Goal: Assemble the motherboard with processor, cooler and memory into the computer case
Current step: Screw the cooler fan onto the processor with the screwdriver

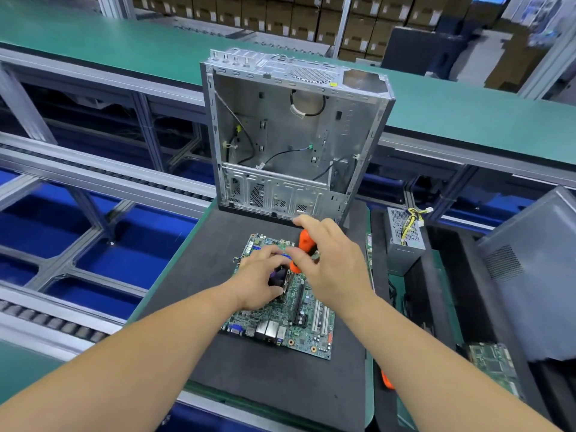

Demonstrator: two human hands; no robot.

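Setting: factory bench, dark foam mat (274, 378) by a green conveyor.
Motherboard (280, 310): flat on mat, just before the open computer case (293, 132).
Left hand (258, 280): curled around the cooler (280, 277) on the motherboard.
Right hand (330, 263): grips orange screwdriver (304, 244), upright, tip beside the cooler, nearer hand for fastening.

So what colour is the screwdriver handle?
Orange, gripped in the right hand; the screwdriver handle shows in the head view.

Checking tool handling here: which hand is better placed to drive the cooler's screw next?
Right. The right hand already grips the orange screwdriver over the cooler, while the left hand steadies it.
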